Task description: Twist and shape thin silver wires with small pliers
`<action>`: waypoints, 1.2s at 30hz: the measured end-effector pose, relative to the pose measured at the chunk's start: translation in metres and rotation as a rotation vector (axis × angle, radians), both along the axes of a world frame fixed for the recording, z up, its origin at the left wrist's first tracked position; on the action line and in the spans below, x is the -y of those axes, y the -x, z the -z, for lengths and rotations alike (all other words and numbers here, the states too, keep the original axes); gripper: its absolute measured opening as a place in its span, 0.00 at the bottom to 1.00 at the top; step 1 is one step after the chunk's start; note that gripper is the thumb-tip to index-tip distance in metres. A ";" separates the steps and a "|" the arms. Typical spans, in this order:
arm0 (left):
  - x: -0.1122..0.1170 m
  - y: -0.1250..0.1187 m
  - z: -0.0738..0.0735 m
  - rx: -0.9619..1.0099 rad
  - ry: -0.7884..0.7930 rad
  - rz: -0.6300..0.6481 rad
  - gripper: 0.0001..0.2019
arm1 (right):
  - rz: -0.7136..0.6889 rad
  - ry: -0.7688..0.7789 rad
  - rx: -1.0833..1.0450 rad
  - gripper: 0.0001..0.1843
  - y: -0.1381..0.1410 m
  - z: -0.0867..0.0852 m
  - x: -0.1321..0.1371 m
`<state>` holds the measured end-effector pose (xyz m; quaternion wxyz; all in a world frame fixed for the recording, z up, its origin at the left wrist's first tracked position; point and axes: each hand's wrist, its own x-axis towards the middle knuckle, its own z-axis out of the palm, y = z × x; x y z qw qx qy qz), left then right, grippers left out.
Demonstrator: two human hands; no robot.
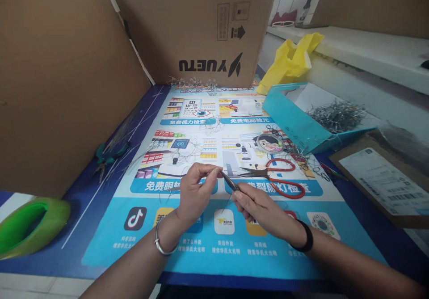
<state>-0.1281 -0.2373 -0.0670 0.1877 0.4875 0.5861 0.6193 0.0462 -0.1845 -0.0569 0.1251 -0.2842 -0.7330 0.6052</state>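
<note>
My right hand point(256, 206) is wrapped round slim dark needle-nose pliers point(228, 180), whose jaws point up and left. At the tip of those jaws, my left hand point(197, 189) is closed in a pinch on a thin wire; most of the wire is hidden by the fingers. Red-handled scissors point(284, 178) lie just beyond my right hand, blades towards the left. Loose bent wire pieces point(211, 127) are scattered on the printed mat point(110, 232) ahead of my hands. A round tin with a cartoon face point(270, 143) rests behind the scissors.
A teal box point(291, 120) at the right holds tangled wire pieces point(337, 115). Green-handled pliers point(109, 156) and straight wires lie at the left, near a roll of green tape point(33, 227). Large cardboard point(197, 31) stands behind; a yellow bag point(290, 62) sits at the back right.
</note>
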 end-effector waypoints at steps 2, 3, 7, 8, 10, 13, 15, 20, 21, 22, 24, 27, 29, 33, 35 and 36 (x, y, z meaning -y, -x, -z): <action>0.000 0.000 0.000 0.006 -0.004 0.006 0.03 | 0.000 0.008 -0.001 0.20 0.000 0.000 0.000; 0.000 0.000 0.000 0.007 -0.006 0.007 0.03 | 0.001 0.015 -0.001 0.20 0.000 0.000 0.000; 0.000 0.000 0.000 -0.006 -0.013 0.009 0.03 | 0.008 0.043 0.000 0.20 0.001 0.000 0.000; 0.000 0.000 0.000 -0.008 -0.014 0.012 0.03 | 0.011 0.052 -0.001 0.20 0.001 -0.001 0.000; 0.000 -0.001 0.000 -0.009 -0.018 0.018 0.03 | 0.014 0.077 -0.006 0.20 0.002 -0.002 0.001; -0.001 -0.002 0.001 -0.009 -0.026 0.022 0.02 | 0.019 0.099 -0.004 0.20 0.003 -0.004 0.002; -0.001 -0.003 0.001 -0.010 -0.035 0.024 0.02 | 0.029 0.072 0.015 0.20 0.004 -0.004 0.003; -0.001 -0.003 -0.001 0.047 -0.003 0.041 0.02 | 0.041 -0.135 0.075 0.20 0.003 0.000 0.001; -0.001 -0.002 -0.002 0.059 0.010 0.046 0.03 | 0.038 -0.182 0.091 0.20 0.003 0.002 0.001; -0.001 -0.002 -0.003 0.067 0.017 0.051 0.03 | 0.035 -0.223 0.106 0.20 0.003 0.003 0.000; 0.000 -0.001 -0.004 0.072 0.012 0.062 0.03 | 0.028 -0.289 0.134 0.19 0.003 0.004 -0.001; 0.000 0.000 -0.005 0.070 0.000 0.070 0.04 | 0.021 -0.355 0.165 0.19 0.003 0.005 -0.002; 0.000 0.001 -0.005 0.075 0.016 0.077 0.04 | 0.013 -0.384 0.180 0.19 0.003 0.004 -0.002; 0.000 0.004 -0.005 0.084 0.046 0.100 0.04 | -0.014 -0.369 0.171 0.20 0.001 0.000 -0.003; 0.000 0.004 -0.006 0.088 0.046 0.121 0.04 | -0.033 -0.273 0.139 0.20 -0.001 -0.004 -0.004; 0.000 0.004 -0.006 0.090 0.047 0.130 0.04 | -0.046 -0.209 0.124 0.21 -0.001 -0.006 -0.005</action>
